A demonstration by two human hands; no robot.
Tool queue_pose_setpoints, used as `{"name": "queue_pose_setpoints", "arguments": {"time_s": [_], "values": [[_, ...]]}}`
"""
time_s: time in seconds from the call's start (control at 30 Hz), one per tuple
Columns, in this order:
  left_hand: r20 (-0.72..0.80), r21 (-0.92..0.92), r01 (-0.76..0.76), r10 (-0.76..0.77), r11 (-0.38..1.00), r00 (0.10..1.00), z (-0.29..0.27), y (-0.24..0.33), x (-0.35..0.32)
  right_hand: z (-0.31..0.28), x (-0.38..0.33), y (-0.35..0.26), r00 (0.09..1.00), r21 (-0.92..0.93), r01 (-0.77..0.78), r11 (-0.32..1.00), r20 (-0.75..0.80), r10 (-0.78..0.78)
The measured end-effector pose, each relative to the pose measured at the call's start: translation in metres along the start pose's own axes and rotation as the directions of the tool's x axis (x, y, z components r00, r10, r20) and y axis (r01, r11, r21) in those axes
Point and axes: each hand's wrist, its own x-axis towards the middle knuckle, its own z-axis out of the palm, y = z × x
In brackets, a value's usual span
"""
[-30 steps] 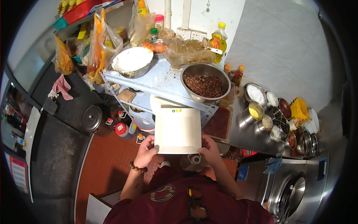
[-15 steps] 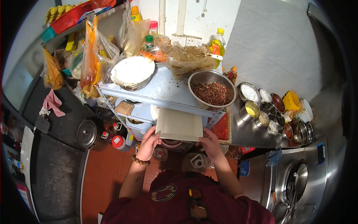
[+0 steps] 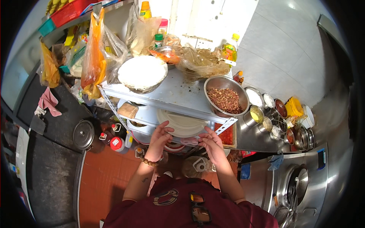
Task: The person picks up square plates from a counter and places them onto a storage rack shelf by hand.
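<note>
Left hand [image 3: 157,142] and right hand [image 3: 213,147], both unclenched, fingers loosely bent, point toward 12 o'clock, at 7 and 5 o'clock from pale dishware [image 3: 184,124] on the lower shelf [image 3: 146,113].

Far left: red basket [image 3: 72,13] at upper edge; orange plastic bag [image 3: 94,57] hanging below it. Pink cloth [image 3: 49,101] on black surface [image 3: 51,167], left; lidded dark pot [image 3: 83,134] nearby, with red-lidded container [image 3: 117,143] to its right. Far centre: bowl with white contents [image 3: 147,90], crumpled clear bag [image 3: 203,62], yellow-capped bottle [image 3: 230,51]. Right of these, nearer: steel bowl [image 3: 228,81] of reddish-brown granular material. Right: yellow container [image 3: 293,107] behind small metal vessels. Near right: blue cloth [image 3: 275,162], metal strainer [image 3: 302,179].
</note>
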Motion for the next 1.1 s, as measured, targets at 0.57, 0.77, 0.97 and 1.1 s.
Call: {"name": "queue_pose_setpoints", "arguments": {"time_s": [0.57, 0.77, 0.97, 1.1], "values": [[-0.197, -0.037, -0.051, 0.043, 0.998, 0.979, 0.005, -0.019, -0.068, 0.005, -0.009, 0.002, 0.952, -0.147, -0.228, 0.962, 0.172, 0.252], [-0.313, -0.005, -0.180, 0.169, 0.984, 0.934, 0.033, -0.042, -0.115, -0.010, -0.016, 0.004, 0.883, -0.158, -0.301, 0.940, 0.327, 0.338], [-0.444, -0.059, -0.285, 0.231, 0.957, 0.866, 0.089, -0.087, -0.174, -0.043, -0.045, -0.008, 0.825, -0.147, -0.309, 0.940, 0.450, 0.341], [-0.539, -0.019, -0.317, 0.257, 0.948, 0.802, 0.131, -0.120, -0.222, -0.081, -0.067, -0.004, 0.767, -0.095, -0.416, 0.904, 0.497, 0.405]]}}
